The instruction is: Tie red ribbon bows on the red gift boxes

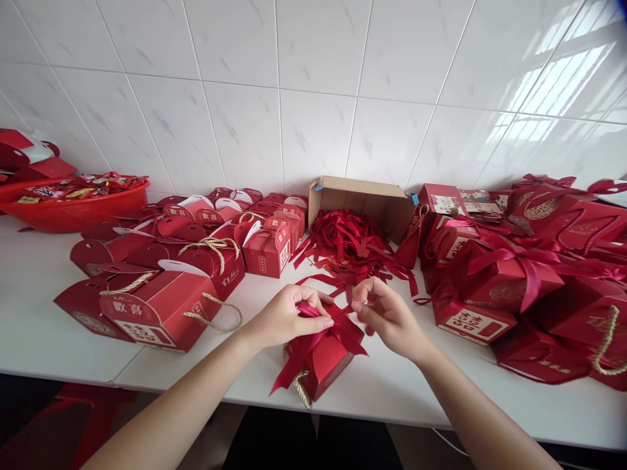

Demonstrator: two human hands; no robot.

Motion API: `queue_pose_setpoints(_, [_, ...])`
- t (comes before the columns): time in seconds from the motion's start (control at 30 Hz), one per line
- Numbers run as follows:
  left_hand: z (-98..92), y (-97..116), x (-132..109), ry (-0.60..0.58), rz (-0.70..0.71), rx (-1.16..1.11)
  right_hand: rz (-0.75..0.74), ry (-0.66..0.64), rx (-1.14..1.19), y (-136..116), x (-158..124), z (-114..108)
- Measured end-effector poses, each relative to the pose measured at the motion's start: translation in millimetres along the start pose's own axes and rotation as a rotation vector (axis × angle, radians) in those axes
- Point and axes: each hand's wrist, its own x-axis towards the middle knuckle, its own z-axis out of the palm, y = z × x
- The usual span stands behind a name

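- Ribbon (pixel 292 362), glossy and dark red, looped over the top of a small red box (pixel 329 365); trails one tail toward the near left, another toward the right.
- At the left hand (pixel 283 316), a grip closed on the ribbon, loops pinched between thumb and fingers just above the box.
- At the right hand (pixel 392 320), a grip also closed, thumb and fingertips together on a strand of the same ribbon, beside the box's far right part.
- Beneath both, the box, set at an angle near the front edge of the white tabletop (pixel 406 391); twisted gold cord (pixel 302 390) at its near left side.
- Beyond the hands, a heap of loose ribbons (pixel 350 238), spilling forward from an open cardboard carton (pixel 394 212).
- On the left, a cluster of printed boxes (pixel 166 303), some with gold cord handles and white-lined flaps.
- Farther left, a red basin (pixel 105 212) full of small wrapped packets (pixel 93 188).
- On the right, piled gift boxes (pixel 504 281), several topped with ribbon bows.
- Behind, a white tiled wall (pixel 313 124), bright with reflected light at upper right.
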Motion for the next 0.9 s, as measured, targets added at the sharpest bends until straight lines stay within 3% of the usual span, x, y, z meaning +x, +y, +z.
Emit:
queue_pose_setpoints(0.1, [-0.4, -0.2, 0.2, 0.005, -0.014, -0.004, 0.031, 0.038, -0.014, 0.6, 0.6, -2.7])
queue_pose_setpoints(0.23, [-1.2, 1.1, 0.0, 0.022, -0.022, 0.006, 0.093, -0.078, -0.186, -4.0, 4.5, -7.1])
queue_pose_setpoints(0.4, [0.2, 0.8, -0.4, 0.030, -0.003, 0.008, 0.010, -0.129, -0.325, -8.0, 9.5, -5.7])
queue_pose_setpoints(0.6, [4.0, -1.0, 0.0, 0.058, -0.011, 0.089, -0.043, -0.072, -0.267, -5.1, 10.0, 2.1])
queue_pose_setpoints(0.9, [5.5, -4.7, -2.2, 0.018, 0.012, 0.067, 0.007, 0.086, -0.299, 1.9, 7.4, 5.3])
